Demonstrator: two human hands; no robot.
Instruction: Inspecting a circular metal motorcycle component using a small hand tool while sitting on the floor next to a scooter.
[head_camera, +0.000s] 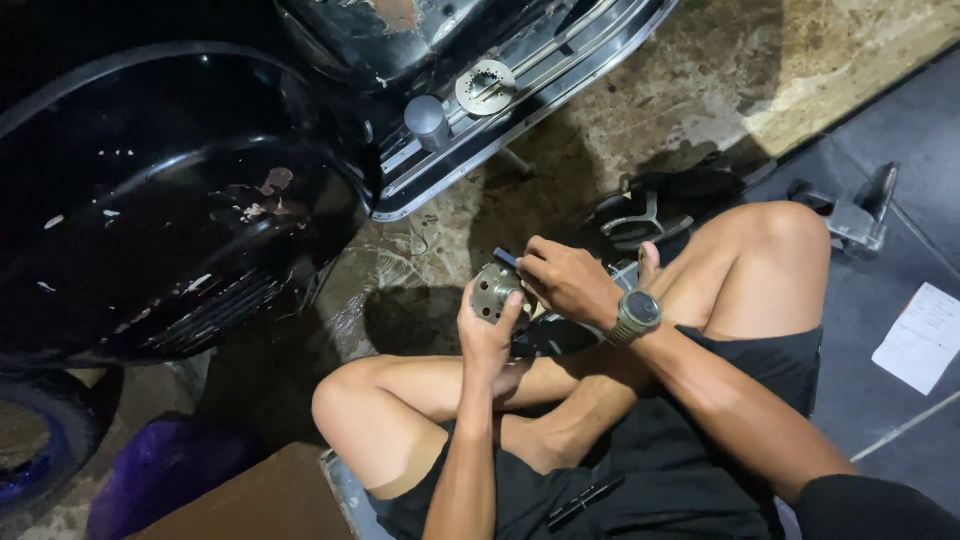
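— What are the fingers doing?

— The left hand (487, 335) is curled around a round grey metal part (494, 289) with small holes in its face, thumb up along the right edge, the other fingers wrapped behind it. The right hand (563, 280) is pinched closed on a small dark blue piece (507, 259), pressing it against the top of that part.

— Where does the part sit in the frame?

— Just left of centre, held above the stained concrete floor (640, 110), in front of the person's crossed bare legs.

— And the arms?

— The left forearm rises straight up from the lower middle of the frame, wrist bent slightly back. The right arm comes in from the lower right, crossing over the right knee (790, 225), with a grey wristwatch (637, 314) on the wrist and the back of the hand facing the camera.

— What lies around them?

— A black scooter body (170, 230) fills the upper left, with a perforated metal disc (485, 86) and a short grey cylinder (428, 120) resting on its footboard. A metal tool (860, 212) and a white paper sheet (925, 335) lie at right.
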